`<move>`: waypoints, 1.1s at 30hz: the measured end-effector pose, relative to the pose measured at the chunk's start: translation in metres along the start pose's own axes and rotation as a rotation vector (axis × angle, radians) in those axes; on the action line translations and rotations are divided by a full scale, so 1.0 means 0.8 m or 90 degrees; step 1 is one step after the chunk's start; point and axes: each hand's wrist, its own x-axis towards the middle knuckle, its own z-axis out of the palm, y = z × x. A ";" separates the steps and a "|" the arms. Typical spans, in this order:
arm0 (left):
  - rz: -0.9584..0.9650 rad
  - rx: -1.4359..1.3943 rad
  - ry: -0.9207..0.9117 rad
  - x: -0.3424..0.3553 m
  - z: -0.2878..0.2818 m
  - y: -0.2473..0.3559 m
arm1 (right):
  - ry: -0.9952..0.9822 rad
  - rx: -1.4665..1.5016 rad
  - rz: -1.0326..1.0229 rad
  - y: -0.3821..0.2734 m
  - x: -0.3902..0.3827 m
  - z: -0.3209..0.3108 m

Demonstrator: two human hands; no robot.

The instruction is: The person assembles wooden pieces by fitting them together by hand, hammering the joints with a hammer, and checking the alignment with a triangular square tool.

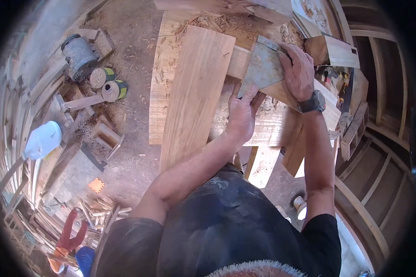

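Observation:
A worn grey triangular metal plate (263, 64) with a raised strip along its far edge lies tilted over a wooden board (280, 93) at the bench's right part. My left hand (241, 113) is closed at the plate's near left corner, thumb on top and fingers around the wood's edge. My right hand (299, 71), with a dark watch on the wrist, curls over the plate's right edge, its palm on the board. What the right fingertips touch underneath is hidden. A long, wide plank (196, 92) lies left of my left hand, and my left forearm crosses its near end.
Shavings (212, 23) cover the far part of the workbench (159, 108). A wooden block (316, 50) and tools (342, 85) lie at the right. On the floor at left stand a grey canister (80, 55), two cans (114, 90), a white jug (44, 138) and wood offcuts.

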 end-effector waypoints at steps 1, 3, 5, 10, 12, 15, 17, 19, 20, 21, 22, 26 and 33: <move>0.004 -0.006 0.000 0.001 -0.001 -0.001 | -0.003 0.002 0.005 0.002 0.002 0.000; 0.002 -0.004 -0.018 -0.001 0.001 0.003 | -0.010 0.004 0.011 0.001 0.002 0.001; 0.011 0.003 -0.022 -0.006 0.006 0.006 | -0.030 -0.002 0.027 0.000 0.005 -0.001; 0.011 0.010 -0.021 -0.006 0.008 0.005 | -0.042 -0.016 0.030 0.002 0.005 -0.001; 0.014 0.011 -0.013 -0.007 0.008 0.004 | -0.059 -0.011 0.038 0.000 0.007 -0.002; 0.011 0.009 -0.009 -0.006 0.006 0.004 | -0.064 -0.018 0.044 -0.003 0.007 -0.002; 0.007 0.018 -0.010 -0.005 0.004 0.004 | -0.052 -0.018 0.025 -0.004 0.007 -0.003; 0.001 0.026 -0.010 -0.003 0.003 0.003 | -0.053 -0.017 0.029 -0.001 0.007 -0.001; 0.010 0.029 -0.007 -0.002 0.004 0.002 | -0.053 -0.016 0.030 0.000 0.007 0.000; 0.019 0.032 -0.003 -0.002 0.004 0.001 | -0.055 -0.015 0.033 0.001 0.006 0.000; 0.016 0.033 -0.001 -0.002 0.004 0.001 | -0.047 -0.017 0.028 0.001 0.006 -0.001; 0.026 0.069 -0.022 -0.001 0.005 0.004 | -0.029 -0.036 0.010 0.006 0.003 0.003; 0.045 0.064 -0.015 -0.006 0.011 0.006 | -0.012 -0.026 0.026 0.002 0.003 0.005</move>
